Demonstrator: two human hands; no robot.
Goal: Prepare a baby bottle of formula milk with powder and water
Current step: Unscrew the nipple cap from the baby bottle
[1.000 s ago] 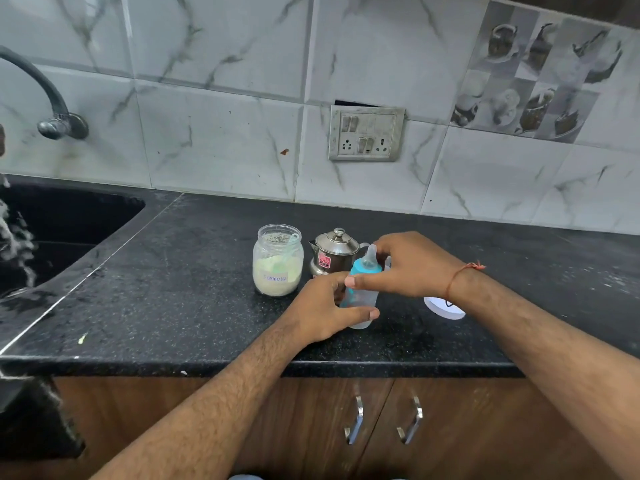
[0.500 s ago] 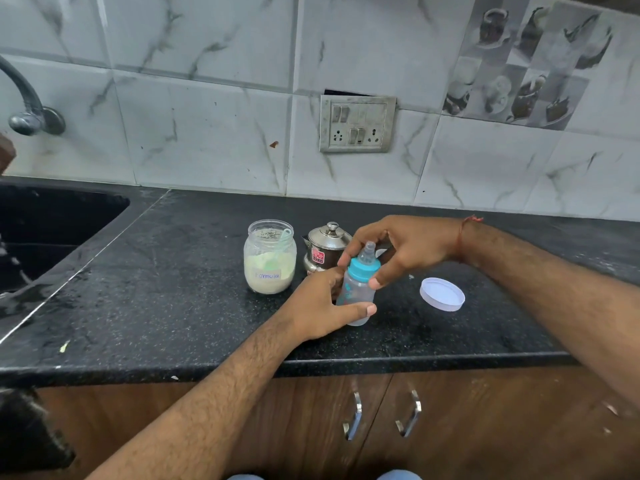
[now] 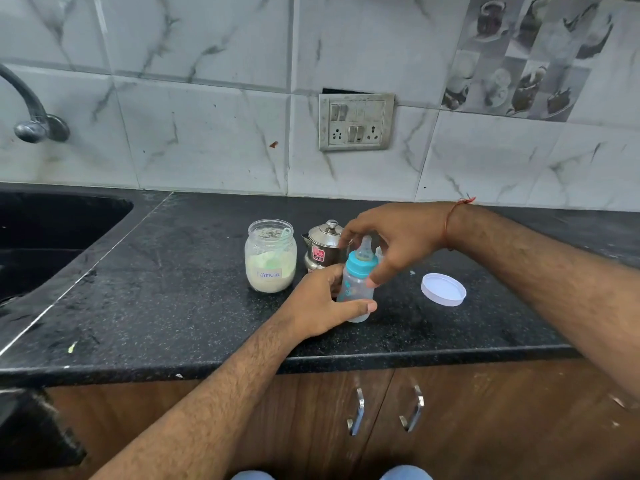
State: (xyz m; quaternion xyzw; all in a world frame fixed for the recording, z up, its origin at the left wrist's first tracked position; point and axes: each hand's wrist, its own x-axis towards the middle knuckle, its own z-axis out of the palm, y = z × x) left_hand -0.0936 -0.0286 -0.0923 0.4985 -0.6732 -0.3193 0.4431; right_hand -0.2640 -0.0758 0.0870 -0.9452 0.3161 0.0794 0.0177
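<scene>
On the dark speckled surface: one baby bottle, one glass jar, one steel pot, one loose white lid.
Hands: two, both bare, meeting at the bottle near the middle of the surface.
Cabinet handles: two, on the wooden doors below the near edge.
Wall fittings: one switch plate on the far tiles, one tap at far left above the dark sink.
Jar contents: pale powder filling roughly the lower half, with a light green scoop standing in it; no lid on; handwritten label reading "Formula".
Bottle contents: looks clear and empty, though partly hidden by fingers; teal collar and clear teat on top.
Pot: lidded with a knob, red sticker on the side, just behind the bottle; contents hidden.
White lid: lying flat, right of the bottle, apart from it.
Left hand: reaching in from near left, fingers wrapped round the bottle's body, thumb across the near side.
Right hand: arched over from the right, wrist thread visible, fingers closed on the teal collar from above.
</scene>
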